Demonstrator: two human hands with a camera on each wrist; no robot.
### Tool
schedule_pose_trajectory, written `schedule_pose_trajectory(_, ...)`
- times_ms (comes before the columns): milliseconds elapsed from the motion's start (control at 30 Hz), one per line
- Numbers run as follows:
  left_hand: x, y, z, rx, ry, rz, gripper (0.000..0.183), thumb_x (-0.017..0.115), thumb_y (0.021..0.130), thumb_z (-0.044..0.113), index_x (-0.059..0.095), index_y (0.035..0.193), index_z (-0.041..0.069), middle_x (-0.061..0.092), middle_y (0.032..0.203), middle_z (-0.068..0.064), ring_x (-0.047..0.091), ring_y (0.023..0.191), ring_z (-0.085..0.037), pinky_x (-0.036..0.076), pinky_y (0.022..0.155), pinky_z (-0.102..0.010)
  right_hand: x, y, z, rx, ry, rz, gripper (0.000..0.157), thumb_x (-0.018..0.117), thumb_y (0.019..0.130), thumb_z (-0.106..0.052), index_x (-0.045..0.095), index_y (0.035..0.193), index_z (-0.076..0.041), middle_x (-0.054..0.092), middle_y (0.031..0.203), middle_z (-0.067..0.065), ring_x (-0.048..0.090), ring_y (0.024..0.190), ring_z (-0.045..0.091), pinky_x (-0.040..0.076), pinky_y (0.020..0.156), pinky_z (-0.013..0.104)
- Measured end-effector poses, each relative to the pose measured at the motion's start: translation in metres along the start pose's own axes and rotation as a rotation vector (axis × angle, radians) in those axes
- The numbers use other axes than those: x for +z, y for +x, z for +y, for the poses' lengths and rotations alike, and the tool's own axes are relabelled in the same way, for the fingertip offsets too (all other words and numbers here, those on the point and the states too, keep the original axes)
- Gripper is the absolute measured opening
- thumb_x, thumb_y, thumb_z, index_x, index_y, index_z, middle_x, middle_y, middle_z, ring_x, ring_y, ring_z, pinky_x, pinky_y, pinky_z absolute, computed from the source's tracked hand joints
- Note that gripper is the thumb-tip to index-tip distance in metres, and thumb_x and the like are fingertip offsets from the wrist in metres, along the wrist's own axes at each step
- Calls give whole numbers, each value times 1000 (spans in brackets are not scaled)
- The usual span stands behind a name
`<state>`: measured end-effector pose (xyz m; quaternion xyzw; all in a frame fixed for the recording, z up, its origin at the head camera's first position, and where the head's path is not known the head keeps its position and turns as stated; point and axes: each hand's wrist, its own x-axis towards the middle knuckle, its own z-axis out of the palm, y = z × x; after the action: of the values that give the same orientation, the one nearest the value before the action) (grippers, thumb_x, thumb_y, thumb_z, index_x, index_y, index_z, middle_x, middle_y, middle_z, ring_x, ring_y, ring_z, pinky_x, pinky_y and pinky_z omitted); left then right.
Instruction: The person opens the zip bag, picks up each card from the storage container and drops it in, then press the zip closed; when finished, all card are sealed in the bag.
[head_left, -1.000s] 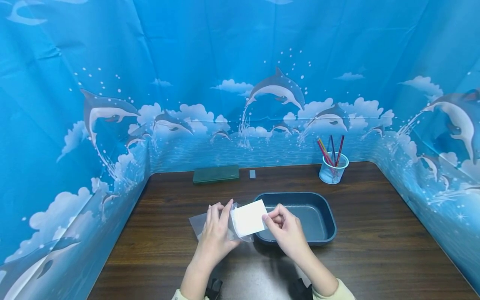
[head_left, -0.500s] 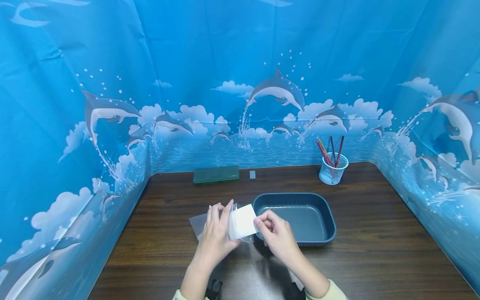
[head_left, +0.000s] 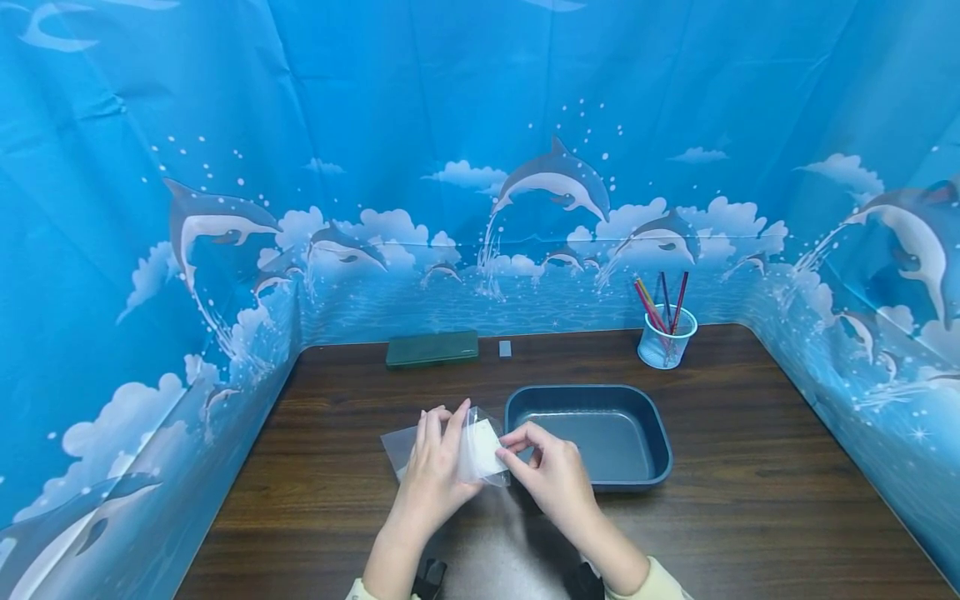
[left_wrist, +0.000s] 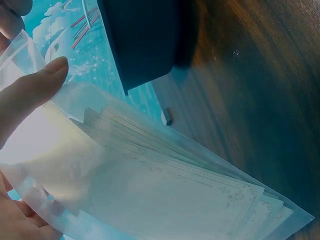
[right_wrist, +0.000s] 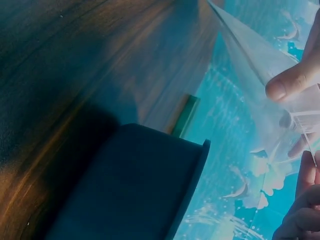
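Note:
A clear plastic bag point(head_left: 397, 445) is gripped near its mouth by my left hand point(head_left: 431, 475), thumb on one face and fingers on the other. Inside it lie several paper cards point(left_wrist: 185, 195) with a printed ornamental border, fanned slightly in the left wrist view. A whitish card point(head_left: 485, 447) sits mostly within the bag's mouth, its right edge pinched between thumb and fingers of my right hand point(head_left: 551, 479). In the right wrist view, the bag point(right_wrist: 250, 55) hangs tilted, with the left thumb point(right_wrist: 282, 87) pressed against it.
A dark blue rectangular tray point(head_left: 663, 446) stands just behind and right of my right hand. At the table's back are a green case point(head_left: 432, 349), a small grey piece point(head_left: 505, 348) and a mesh cup point(head_left: 663, 350) of pencils. A dolphin-print curtain point(head_left: 450, 125) encloses the table.
My right hand has moved left with the card, which now sits deeper in the bag's mouth. The left hand holds the bag in nearly the same place.

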<state>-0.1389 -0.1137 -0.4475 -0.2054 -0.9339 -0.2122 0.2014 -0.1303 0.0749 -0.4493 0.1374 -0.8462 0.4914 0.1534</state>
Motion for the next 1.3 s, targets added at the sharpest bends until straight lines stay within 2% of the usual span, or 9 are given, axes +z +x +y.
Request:
schedule_pose_trajectory(267, 2, -1, 1, -8, -3, -17, 114, 97, 50, 26, 38, 147, 10, 44, 126, -16, 40, 126, -36, 29, 107, -54, 0, -2, 1, -42, -63, -85, 13, 75, 85, -22, 76, 97, -28, 61, 82, -20, 42, 45, 3, 39, 39, 21)
schedule_pose_trajectory(433, 3, 0, 0, 17, -5, 14, 114, 97, 49, 28, 40, 145, 8, 44, 124, -17, 43, 121, -34, 25, 110, -50, -6, 1, 5, 0, -17, -50, 15, 72, 88, -30, 73, 103, -28, 58, 84, -19, 46, 49, 5, 42, 43, 22)
schedule_pose_trajectory(533, 3, 1, 1, 20, -8, 24, 114, 97, 48, 28, 40, 145, 7, 44, 124, -17, 44, 119, -33, 24, 111, -49, -12, 3, 9, 95, 23, -56, 29, 71, 86, -41, 67, 112, -30, 58, 92, -14, 49, 57, 10, 44, 47, 24)
schedule_pose_trajectory(633, 2, 1, 2, 22, -3, 40, 116, 98, 48, 29, 39, 145, 8, 44, 123, -17, 42, 120, -33, 24, 111, -50, -17, 4, 11, 168, 37, -129, 47, 72, 82, -49, 59, 124, -31, 56, 103, -8, 52, 70, 17, 45, 52, 27)
schedule_pose_trajectory(833, 5, 5, 11, 58, -18, 141, 122, 96, 47, 41, 35, 148, 7, 44, 118, -15, 38, 128, -35, 28, 109, -52, -24, 3, 14, 95, 17, -308, 79, 77, 73, -56, 47, 138, -22, 54, 117, -3, 51, 87, 18, 48, 60, 30)
schedule_pose_trajectory(967, 6, 6, 21, 64, -51, 184, 126, 94, 49, 44, 29, 151, 8, 41, 121, -16, 35, 131, -35, 35, 106, -48, -25, 3, 11, 29, 57, -314, 67, 77, 76, -50, 51, 132, -24, 61, 112, -9, 52, 85, 11, 49, 65, 30)
schedule_pose_trajectory(1133, -2, 9, 29, 79, -99, 262, 125, 91, 54, 49, 26, 151, 4, 38, 125, -18, 35, 130, -35, 35, 107, -45, -29, 6, 7, 9, 144, -223, 41, 75, 84, -35, 59, 122, -29, 65, 99, -16, 57, 80, 10, 49, 62, 29)
schedule_pose_trajectory(1200, -8, 11, 32, 85, -134, 284, 119, 87, 60, 51, 26, 151, 4, 39, 127, -17, 38, 128, -32, 35, 107, -44, -31, 8, 5, 4, 183, -175, 35, 74, 86, -31, 62, 118, -28, 66, 97, -16, 60, 81, 10, 51, 65, 29)
schedule_pose_trajectory(1300, -15, 13, 36, 80, -213, 315, 101, 81, 72, 47, 30, 150, 6, 43, 123, -13, 45, 116, -26, 43, 98, -38, -38, 10, -4, -25, 232, -87, 26, 74, 86, -24, 66, 111, -22, 68, 95, -11, 64, 83, 11, 54, 70, 31)
